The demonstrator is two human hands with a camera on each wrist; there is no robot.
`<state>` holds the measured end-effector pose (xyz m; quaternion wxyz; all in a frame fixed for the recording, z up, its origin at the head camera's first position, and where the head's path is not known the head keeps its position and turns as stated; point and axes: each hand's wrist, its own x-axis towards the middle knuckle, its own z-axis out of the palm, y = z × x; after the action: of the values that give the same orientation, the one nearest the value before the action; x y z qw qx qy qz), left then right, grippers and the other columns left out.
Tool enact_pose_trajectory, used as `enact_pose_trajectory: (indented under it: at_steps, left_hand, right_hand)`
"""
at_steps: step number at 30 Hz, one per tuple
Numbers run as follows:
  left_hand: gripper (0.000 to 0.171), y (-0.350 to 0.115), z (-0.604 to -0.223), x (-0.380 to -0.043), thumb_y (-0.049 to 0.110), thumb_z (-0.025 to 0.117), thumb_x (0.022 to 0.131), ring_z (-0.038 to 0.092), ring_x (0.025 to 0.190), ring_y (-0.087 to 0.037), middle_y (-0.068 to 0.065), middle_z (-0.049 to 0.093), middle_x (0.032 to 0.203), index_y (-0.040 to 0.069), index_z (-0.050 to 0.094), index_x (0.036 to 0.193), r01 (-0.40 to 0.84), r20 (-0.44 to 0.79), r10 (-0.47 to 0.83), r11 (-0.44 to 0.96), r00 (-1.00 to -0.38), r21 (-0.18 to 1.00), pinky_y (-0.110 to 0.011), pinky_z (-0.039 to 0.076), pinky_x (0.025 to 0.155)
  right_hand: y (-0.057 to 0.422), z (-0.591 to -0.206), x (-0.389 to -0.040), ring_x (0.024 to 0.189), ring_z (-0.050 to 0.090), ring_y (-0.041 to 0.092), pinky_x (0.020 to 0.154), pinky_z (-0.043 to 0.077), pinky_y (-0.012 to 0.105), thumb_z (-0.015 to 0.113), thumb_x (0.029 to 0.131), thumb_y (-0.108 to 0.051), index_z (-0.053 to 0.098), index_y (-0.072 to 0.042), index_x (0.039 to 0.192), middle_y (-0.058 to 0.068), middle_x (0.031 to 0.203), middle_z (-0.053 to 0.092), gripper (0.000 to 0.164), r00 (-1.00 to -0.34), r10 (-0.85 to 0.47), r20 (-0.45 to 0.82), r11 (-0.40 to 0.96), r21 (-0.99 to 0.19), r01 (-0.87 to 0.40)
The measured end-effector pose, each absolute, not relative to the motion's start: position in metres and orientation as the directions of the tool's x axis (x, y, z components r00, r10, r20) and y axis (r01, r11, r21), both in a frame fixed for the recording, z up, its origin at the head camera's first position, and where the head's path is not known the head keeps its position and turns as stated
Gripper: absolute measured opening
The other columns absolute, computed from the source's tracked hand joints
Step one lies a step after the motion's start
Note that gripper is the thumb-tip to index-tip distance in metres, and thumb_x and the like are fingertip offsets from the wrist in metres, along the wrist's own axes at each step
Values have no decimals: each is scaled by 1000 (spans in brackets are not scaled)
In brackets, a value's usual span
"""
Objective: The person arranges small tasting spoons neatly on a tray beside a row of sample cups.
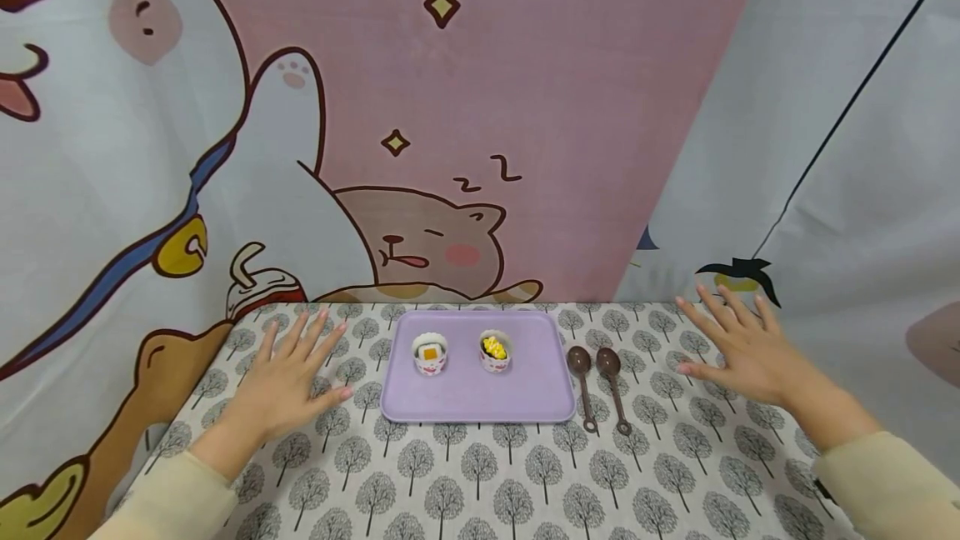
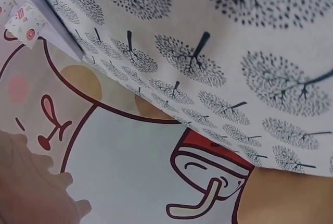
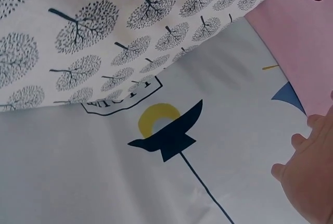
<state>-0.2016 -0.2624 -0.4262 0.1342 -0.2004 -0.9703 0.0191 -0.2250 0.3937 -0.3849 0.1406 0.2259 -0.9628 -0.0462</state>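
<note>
My left hand is held with fingers spread at the left of a lilac tray, holding nothing. At the far right my right hand is spread the same way, with nothing in it. Two brown spoons, one spoon beside the tray and another spoon just right of it, are the things nearest that hand. On the tray stand two small patterned paper cups: the left cup has a white filling with an orange square, the right cup a yellow topping over something dark.
A tablecloth printed with grey trees covers the table. Behind the table's back edge hangs a cartoon curtain with a sleeping bear and a white animal. Pale fabric hangs at the right.
</note>
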Motion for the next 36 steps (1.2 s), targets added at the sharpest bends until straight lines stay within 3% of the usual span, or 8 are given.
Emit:
enact_pose_trajectory:
  at_steps: [10, 25, 36]
  left_hand:
    - [90, -256, -435, -194, 67, 48, 95, 1, 152, -38, -12, 4, 167, 24, 8, 163, 370, 253, 364, 929, -897, -25, -58, -11, 119]
    - [88, -240, -438, -188, 68, 45, 95, 1, 152, -39, -12, 4, 167, 21, 12, 162, 349, 221, 332, 936, -917, 43, -61, -6, 119]
    - [84, -230, -439, -186, 65, 44, 98, 8, 150, -43, -14, 11, 165, 18, 16, 162, 326, 221, 293, 937, -930, 127, -60, -2, 120]
  right_hand:
    - [390, -391, -219, 152, -16, 30, 115, -22, 57, 63, 91, -58, 4, -26, 163, 10, 168, -5, 98, -865, -432, 255, 901, 81, -426]
    - [371, -397, -208, 152, -15, 32, 115, -25, 48, 61, 94, -55, 2, -27, 162, 10, 168, -6, 95, -889, -393, 234, 913, -17, -408]
    - [357, -401, -206, 151, -12, 39, 113, -24, 56, 60, 94, -56, 1, -23, 162, 16, 167, -2, 96, -905, -358, 232, 921, -70, -383]
